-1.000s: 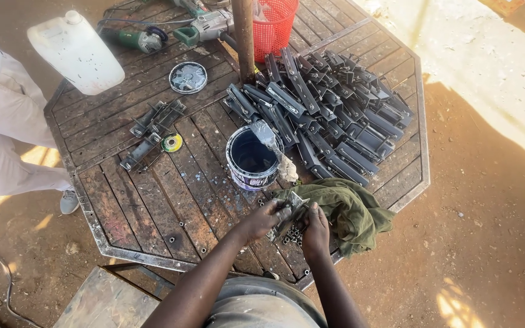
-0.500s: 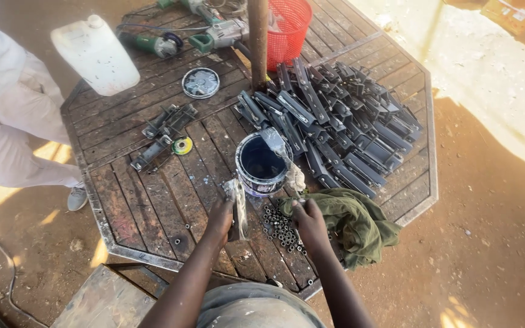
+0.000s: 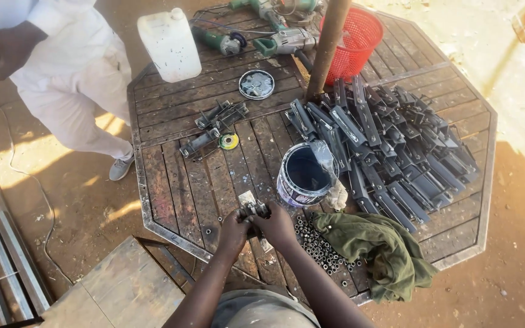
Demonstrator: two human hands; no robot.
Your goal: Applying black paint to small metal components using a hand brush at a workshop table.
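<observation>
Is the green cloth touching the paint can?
Apart. The head view shows bare table planks and loose nuts between the green cloth and the paint can.

We cannot make out most of the small metal part (image 3: 251, 209), since our left hand (image 3: 233, 232) and right hand (image 3: 276, 226) cover it near the paint can (image 3: 302, 177). Beyond the can, the frame's top edge cuts off the drills (image 3: 274, 9) and the other person (image 3: 44, 61).

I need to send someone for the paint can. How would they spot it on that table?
On the octagonal slatted table, look just left of the big pile of dark metal brackets. The open paint can stands there upright, the only round tin holding dark blue paint.
</observation>
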